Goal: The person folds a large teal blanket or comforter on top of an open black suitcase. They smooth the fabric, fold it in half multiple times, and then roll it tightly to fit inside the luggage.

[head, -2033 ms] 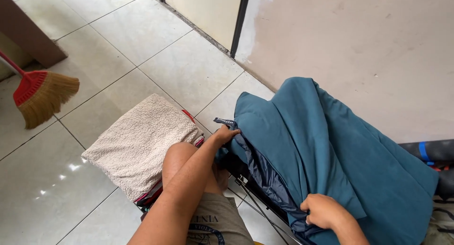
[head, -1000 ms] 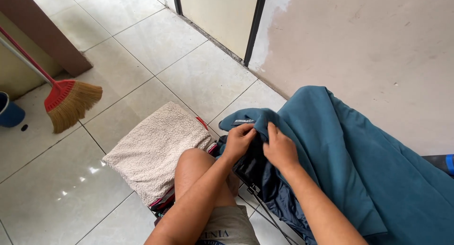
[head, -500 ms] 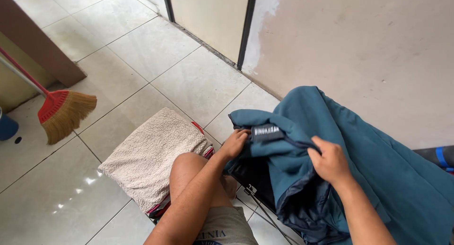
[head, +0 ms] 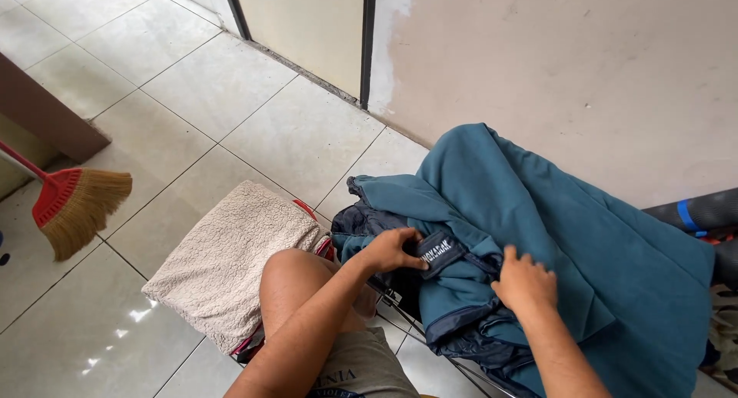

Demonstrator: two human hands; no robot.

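Note:
A teal jacket [head: 561, 236] with a dark navy lining lies bunched over a wire rack in front of me. My left hand [head: 392, 250] pinches the jacket's collar area beside a dark sewn label [head: 437, 253]. My right hand [head: 525, 281] presses flat on the teal fabric just right of that label, fingers curled into a fold. My bare knee [head: 296, 279] sits under my left forearm.
A beige fluffy towel [head: 231, 259] is draped over a red-edged seat to the left. A red-headed straw broom [head: 73, 206] leans at the far left on the tiled floor. A plastered wall and a door frame [head: 367, 40] stand behind. A dark roll with blue tape [head: 692, 212] lies far right.
Both hands have come together at the collar. The jacket has been turned so its label faces up, and my right hand has moved left from the bottom edge onto the fold.

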